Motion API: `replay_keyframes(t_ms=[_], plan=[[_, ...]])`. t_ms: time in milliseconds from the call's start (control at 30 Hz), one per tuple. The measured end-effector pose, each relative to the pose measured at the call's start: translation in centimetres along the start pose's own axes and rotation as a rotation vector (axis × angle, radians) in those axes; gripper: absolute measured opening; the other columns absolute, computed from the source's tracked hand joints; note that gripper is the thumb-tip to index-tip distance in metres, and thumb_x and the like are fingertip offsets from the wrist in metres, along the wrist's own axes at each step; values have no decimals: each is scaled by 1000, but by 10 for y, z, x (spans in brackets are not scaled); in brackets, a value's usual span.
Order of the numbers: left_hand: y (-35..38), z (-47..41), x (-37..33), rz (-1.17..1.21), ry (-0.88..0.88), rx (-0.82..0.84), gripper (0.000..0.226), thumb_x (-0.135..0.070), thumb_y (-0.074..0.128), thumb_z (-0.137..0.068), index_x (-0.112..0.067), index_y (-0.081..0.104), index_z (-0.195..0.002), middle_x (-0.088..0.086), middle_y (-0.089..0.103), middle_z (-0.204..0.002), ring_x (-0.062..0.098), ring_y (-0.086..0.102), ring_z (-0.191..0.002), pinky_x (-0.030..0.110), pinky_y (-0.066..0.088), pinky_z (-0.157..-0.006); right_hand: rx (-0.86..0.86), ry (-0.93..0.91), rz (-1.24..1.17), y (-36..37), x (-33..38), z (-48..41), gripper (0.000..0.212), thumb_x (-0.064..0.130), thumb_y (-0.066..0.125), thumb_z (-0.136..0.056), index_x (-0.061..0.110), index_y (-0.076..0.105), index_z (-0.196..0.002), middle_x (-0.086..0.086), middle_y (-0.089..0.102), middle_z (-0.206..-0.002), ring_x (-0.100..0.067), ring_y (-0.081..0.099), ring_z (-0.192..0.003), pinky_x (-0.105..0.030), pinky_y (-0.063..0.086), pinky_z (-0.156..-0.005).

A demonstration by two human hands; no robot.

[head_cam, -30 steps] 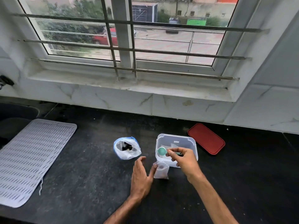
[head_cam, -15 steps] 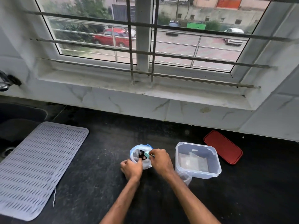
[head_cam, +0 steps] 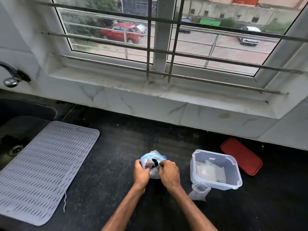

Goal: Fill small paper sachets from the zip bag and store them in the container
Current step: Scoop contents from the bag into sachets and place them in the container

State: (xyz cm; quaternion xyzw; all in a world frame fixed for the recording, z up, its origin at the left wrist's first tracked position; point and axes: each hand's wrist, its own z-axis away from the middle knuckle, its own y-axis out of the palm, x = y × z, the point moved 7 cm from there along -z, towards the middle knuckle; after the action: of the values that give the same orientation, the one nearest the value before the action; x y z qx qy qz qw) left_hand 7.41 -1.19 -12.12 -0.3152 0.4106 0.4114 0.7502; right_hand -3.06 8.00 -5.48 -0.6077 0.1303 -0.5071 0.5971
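Observation:
The zip bag, clear with a blue rim and dark contents, stands open on the black counter. My left hand grips its left side. My right hand holds a small teal spoon whose bowl is down inside the bag's mouth; only a sliver of teal shows. To the right, a small paper sachet stands open against the front of the clear plastic container. Inside the container lie pale sachets.
The container's red lid lies behind it, by the marble wall. A grey ribbed drying mat covers the counter's left, beside a dark sink and a tap. A barred window runs above the sill.
My right hand carried the spoon from over the container to the zip bag and dipped it in. My left hand left the sachet and took hold of the bag.

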Motion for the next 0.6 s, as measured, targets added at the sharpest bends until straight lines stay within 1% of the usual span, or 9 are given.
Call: replay_keyframes(t_ms=[67,133,233,267,367,400,467,533,600], plan=[[5,-3,-3,50,-5,28,27,5,63,-78,-10,55,-99,14,69,-96,25,68,-86,42,57,-79,-5,89,-92,0,-9,-2,22,14,51,-79,11,71,-88,-8,73,-88,-31,68,-87,-34,52,-71],[9,-5,-4,96,-24,60,27,9,58,-76,-8,55,-98,15,69,-95,23,65,-79,37,55,-72,28,171,-194,8,-19,-5,22,15,52,-73,13,72,-80,-6,73,-79,-28,70,-79,-32,55,-68],[13,-6,-7,134,-58,119,27,11,54,-74,-3,55,-97,14,65,-86,21,62,-73,31,52,-63,80,302,-529,21,-33,-8,21,5,52,-76,10,72,-68,-7,72,-63,-21,70,-58,-40,61,-68],[14,-6,-7,132,-60,141,27,9,54,-73,-2,55,-97,13,65,-85,20,61,-72,30,51,-62,103,365,-667,24,-36,-5,23,-1,52,-80,8,71,-71,-10,72,-64,-20,68,-54,-41,62,-66],[15,-3,-8,95,-43,213,37,-12,55,-61,-3,58,-97,11,65,-83,17,60,-71,28,50,-63,154,506,-945,28,-35,5,16,-8,51,-88,0,65,-89,-15,68,-66,-18,61,-50,-30,57,-55],[14,-4,-7,96,-41,228,37,-17,56,-62,-4,58,-97,9,65,-82,16,59,-70,28,50,-64,154,520,-986,29,-35,7,14,-8,51,-90,-2,64,-92,-15,67,-66,-18,60,-51,-28,56,-53],[11,-6,-5,103,-37,235,28,-23,63,-77,-6,56,-98,7,64,-83,15,59,-71,27,50,-65,149,526,-1033,28,-33,9,14,-8,51,-90,-3,64,-95,-14,68,-66,-17,61,-52,-26,55,-51],[6,-11,-5,92,-9,186,18,-19,64,-91,-8,53,-100,10,65,-90,16,60,-76,29,50,-69,147,528,-1053,27,-33,10,15,-7,50,-90,-2,64,-92,-15,70,-68,-17,63,-53,-26,56,-53],[-2,-15,-7,56,41,97,16,-18,65,-92,-11,53,-98,14,68,-97,21,64,-81,37,53,-75,138,524,-1060,24,-33,11,16,-6,51,-89,-1,65,-90,-15,72,-69,-17,64,-54,-26,56,-55]])
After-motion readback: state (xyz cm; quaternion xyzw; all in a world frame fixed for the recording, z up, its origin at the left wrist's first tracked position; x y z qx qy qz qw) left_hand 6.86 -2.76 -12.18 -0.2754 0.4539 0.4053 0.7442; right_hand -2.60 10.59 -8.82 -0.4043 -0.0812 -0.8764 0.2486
